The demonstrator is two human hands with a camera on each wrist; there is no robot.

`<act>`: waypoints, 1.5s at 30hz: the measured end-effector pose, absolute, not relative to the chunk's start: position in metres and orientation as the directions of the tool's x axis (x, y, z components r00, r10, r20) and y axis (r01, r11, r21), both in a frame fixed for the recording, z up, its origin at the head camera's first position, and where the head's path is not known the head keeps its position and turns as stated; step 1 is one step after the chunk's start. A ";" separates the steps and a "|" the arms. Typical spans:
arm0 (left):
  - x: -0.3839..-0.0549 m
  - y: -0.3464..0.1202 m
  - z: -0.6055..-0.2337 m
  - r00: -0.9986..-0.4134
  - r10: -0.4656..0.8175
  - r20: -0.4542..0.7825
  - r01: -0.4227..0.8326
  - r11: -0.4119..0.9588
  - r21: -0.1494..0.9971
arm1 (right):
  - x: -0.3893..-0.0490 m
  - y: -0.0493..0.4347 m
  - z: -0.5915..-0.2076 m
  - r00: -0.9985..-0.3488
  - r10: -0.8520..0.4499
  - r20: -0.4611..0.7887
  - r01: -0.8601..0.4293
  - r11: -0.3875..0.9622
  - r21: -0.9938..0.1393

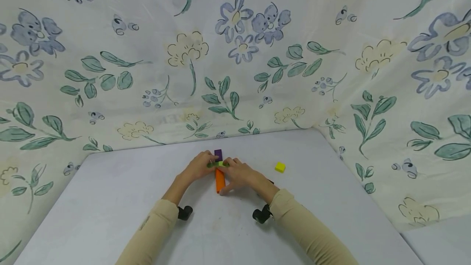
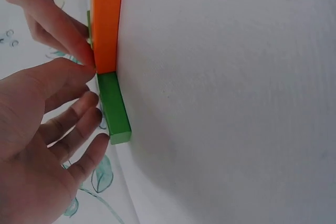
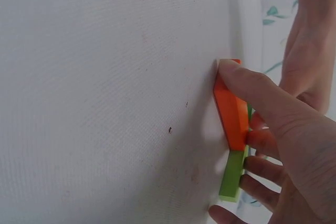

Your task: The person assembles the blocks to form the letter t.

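An orange block lies lengthwise on the white table, pointing toward me. At its far end a dark green block sticks out to the left and a light green block to the right. My left hand touches the dark green block with loosely bent fingers along its top and far side. My right hand holds the orange block, with the thumb on its near end and a finger by its far end. Its other fingertips touch the light green block. A purple block lies just beyond, partly hidden by fingers.
A yellow block lies apart on the table, to the right. A small dark thing shows partly behind the right wrist. Floral cloth hangs along the table's back and right sides. Black wrist devices sit under both forearms.
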State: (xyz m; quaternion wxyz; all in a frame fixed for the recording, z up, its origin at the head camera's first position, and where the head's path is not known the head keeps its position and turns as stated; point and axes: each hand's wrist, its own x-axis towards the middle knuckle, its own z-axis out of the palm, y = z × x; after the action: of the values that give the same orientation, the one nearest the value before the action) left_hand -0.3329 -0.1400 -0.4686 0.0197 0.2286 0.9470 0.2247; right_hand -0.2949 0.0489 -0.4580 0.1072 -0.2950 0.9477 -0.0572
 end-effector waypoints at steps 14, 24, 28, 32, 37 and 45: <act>-0.323 -0.137 -0.465 -0.871 0.492 0.024 0.459 0.794 0.398 | -0.295 0.049 -0.459 -0.808 -0.564 -0.170 -0.534 0.823 -0.194; -0.316 -0.133 -0.460 -0.887 0.462 -0.021 0.413 0.811 0.415 | -0.296 0.050 -0.460 -0.802 -0.574 -0.167 -0.544 0.816 -0.195; -0.316 -0.132 -0.459 -0.890 0.454 -0.030 0.404 0.818 0.410 | -0.296 0.051 -0.462 -0.804 -0.573 -0.157 -0.546 0.817 -0.187; -0.316 -0.133 -0.459 -0.889 0.457 -0.029 0.407 0.817 0.408 | -0.295 0.052 -0.461 -0.805 -0.574 -0.153 -0.542 0.815 -0.204; -0.318 -0.134 -0.461 -0.886 0.463 -0.025 0.413 0.813 0.411 | -0.294 0.052 -0.460 -0.802 -0.580 -0.145 -0.544 0.809 -0.223; -0.316 -0.137 -0.464 -0.892 0.452 -0.032 0.392 0.806 0.442 | -0.290 0.054 -0.459 -0.793 -0.596 -0.129 -0.551 0.791 -0.264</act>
State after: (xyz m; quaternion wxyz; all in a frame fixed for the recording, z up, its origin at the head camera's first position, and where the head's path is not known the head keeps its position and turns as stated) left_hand -0.3159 -0.1374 -0.4642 0.0681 0.2226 0.9479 0.2173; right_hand -0.2897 0.0544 -0.4585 0.1030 -0.3048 0.9407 -0.1071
